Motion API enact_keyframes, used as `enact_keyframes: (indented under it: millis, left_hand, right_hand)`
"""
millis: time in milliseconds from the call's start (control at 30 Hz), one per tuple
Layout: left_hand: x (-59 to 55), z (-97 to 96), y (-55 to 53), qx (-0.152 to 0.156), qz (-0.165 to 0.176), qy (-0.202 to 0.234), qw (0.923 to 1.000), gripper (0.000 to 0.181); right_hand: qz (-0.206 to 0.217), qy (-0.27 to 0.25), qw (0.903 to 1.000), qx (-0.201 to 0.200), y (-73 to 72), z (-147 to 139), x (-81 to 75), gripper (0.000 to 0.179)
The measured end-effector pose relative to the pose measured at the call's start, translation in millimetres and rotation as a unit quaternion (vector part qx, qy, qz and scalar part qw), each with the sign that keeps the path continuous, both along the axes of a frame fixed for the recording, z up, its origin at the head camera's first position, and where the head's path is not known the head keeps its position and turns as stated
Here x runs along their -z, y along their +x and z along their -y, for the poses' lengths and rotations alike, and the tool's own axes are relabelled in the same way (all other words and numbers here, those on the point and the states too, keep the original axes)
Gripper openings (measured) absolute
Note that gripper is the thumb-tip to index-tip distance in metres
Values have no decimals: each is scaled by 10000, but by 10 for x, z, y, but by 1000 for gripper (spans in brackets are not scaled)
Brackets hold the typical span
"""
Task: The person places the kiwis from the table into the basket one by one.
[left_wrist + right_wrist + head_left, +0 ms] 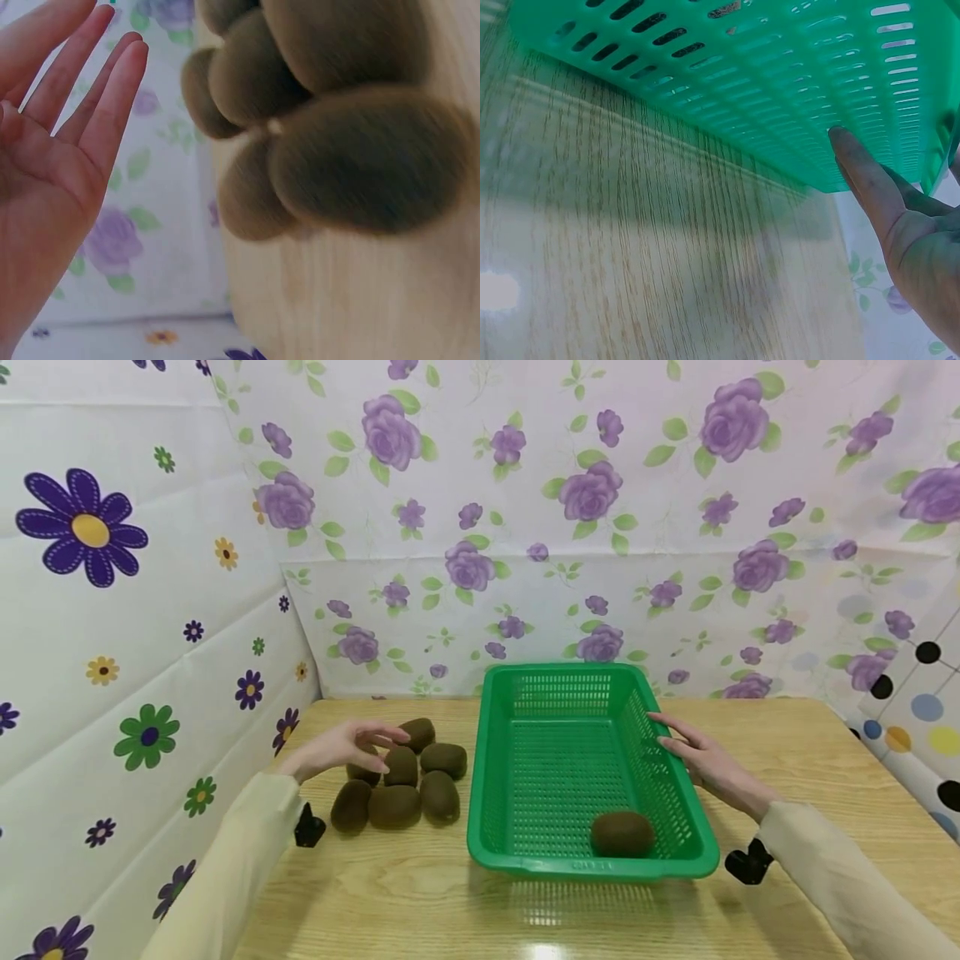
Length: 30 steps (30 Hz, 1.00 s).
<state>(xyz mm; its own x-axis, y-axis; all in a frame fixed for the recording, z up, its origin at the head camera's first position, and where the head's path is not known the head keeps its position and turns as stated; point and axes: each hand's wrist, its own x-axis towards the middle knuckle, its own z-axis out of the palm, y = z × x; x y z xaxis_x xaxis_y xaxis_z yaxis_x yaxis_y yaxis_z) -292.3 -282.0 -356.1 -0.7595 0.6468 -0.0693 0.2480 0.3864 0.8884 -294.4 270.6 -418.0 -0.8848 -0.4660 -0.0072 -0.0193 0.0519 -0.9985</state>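
Note:
My left hand hovers over a cluster of brown kiwis on the left of the table, its fingers spread and apart from the thumb. In the left wrist view the palm shows with nothing in it, beside the kiwis. On the right, my right hand holds the side rim of a green plastic basket, some fingers over the rim. The right wrist view has other fingers against the basket's slotted outer wall. One kiwi lies inside the basket, in its near right corner.
The wooden table meets a flower-printed cloth at the back and another printed cloth on the left. Black wrist cameras hang under both forearms, the right one near the basket's corner.

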Motion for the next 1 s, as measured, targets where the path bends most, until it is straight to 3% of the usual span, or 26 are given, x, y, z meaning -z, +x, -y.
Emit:
enact_keyframes:
  millis: [467,800,1000]
  left_hand:
    - [244,588,292,-772,-359,-162,9962,57]
    - [491,748,462,-1029,-317,-236,9939,65]
    - [629,759,518,-1059,-394,-45,9936,69]
  right_hand:
    - [-45,18,10000,-68,16,1,5,55]
    - [-68,-28,9999,-95,13,-2,2,55]
    - [-51,9,10000,25,10,9,-3,55]
